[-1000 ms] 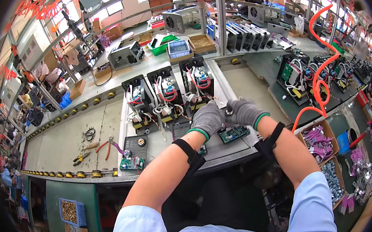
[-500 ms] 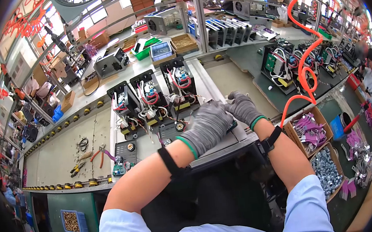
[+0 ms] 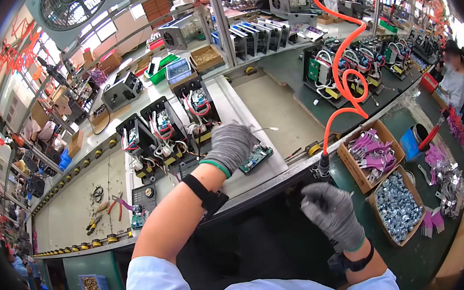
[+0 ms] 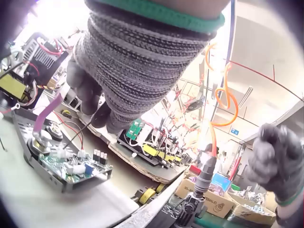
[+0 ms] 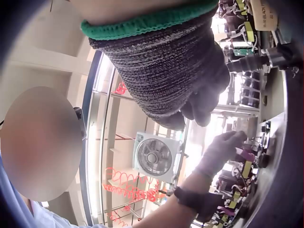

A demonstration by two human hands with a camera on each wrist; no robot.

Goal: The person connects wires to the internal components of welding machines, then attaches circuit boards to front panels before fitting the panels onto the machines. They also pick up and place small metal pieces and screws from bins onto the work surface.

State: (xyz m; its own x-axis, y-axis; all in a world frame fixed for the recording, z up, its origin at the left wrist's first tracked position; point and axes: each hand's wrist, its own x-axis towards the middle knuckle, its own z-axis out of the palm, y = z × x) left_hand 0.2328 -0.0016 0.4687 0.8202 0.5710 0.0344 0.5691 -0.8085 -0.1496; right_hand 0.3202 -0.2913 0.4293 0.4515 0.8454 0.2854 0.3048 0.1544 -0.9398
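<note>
My left hand [image 3: 231, 148], in a grey knit glove with green cuff, is over a black panel with a green circuit board [image 3: 256, 158]. In the left wrist view, its bent fingers pinch a thin black wire [image 4: 78, 135] running down to the board. A purple strip [image 4: 47, 113] stands up from that panel beside a round metal fastener [image 4: 40, 141]. My right hand [image 3: 333, 216], gloved alike, hangs off the bench edge with loosely curled fingers and nothing visible in them. Left of it stands a power screwdriver [image 4: 204, 175] on an orange coiled hose [image 3: 347, 79].
Black heatsink units [image 3: 162, 132] with cables line the bench behind my left hand. At right, one box holds purple pieces [image 3: 370, 152], another metal fasteners [image 3: 398, 206]. Pliers [image 3: 115, 206] lie at left. Another person [image 3: 455, 78] is at far right.
My right hand has left the panel, drawing back and to the right past the bench edge. The left hand stays over the board. The head view has swung right.
</note>
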